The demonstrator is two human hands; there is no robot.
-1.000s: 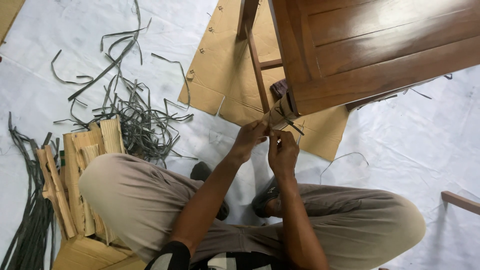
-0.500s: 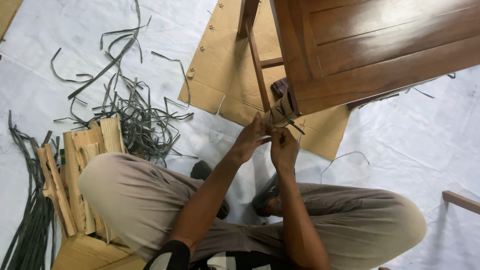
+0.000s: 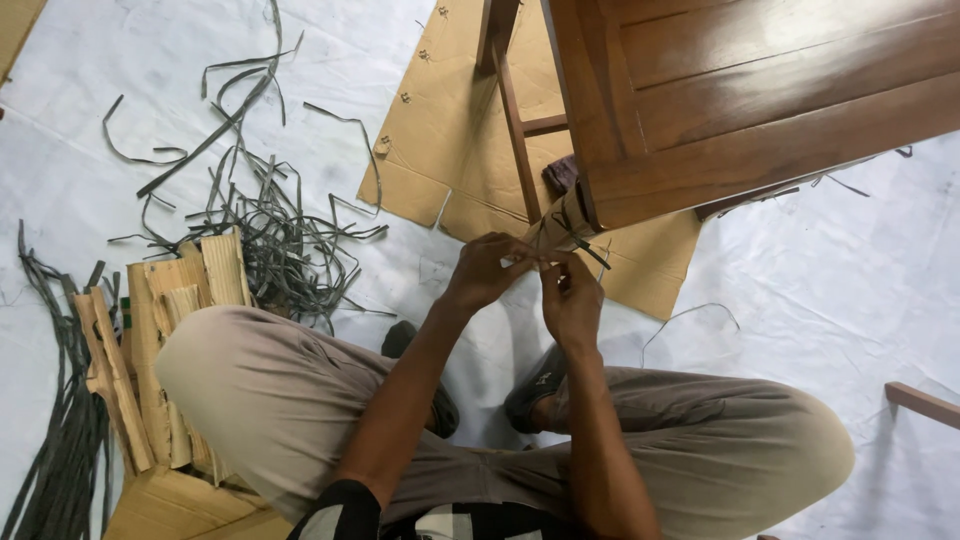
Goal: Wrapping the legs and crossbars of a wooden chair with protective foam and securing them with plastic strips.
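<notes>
Both hands work at the cardboard wrap on the corner leg of the dark wooden table. Left hand is curled, fingers closed on the lower edge of the wrap. Right hand sits just beside it, fingertips pinched narrow; what they grip appears to be a thin dark strap crossing the wrap, though the view is too small to confirm. The wrap sits at the table's near corner, above a flattened cardboard sheet on the white floor cover.

Count of items in view: one table; one cardboard sheet under it; one wrap on the leg; two hands. A loose tangle of cut grey straps lies left of the sheet, too many to count. One longer bundle of straps runs along the left edge. A stack of corrugated cardboard strips lies beside the person's left knee. One wooden rail end shows at the right edge.
</notes>
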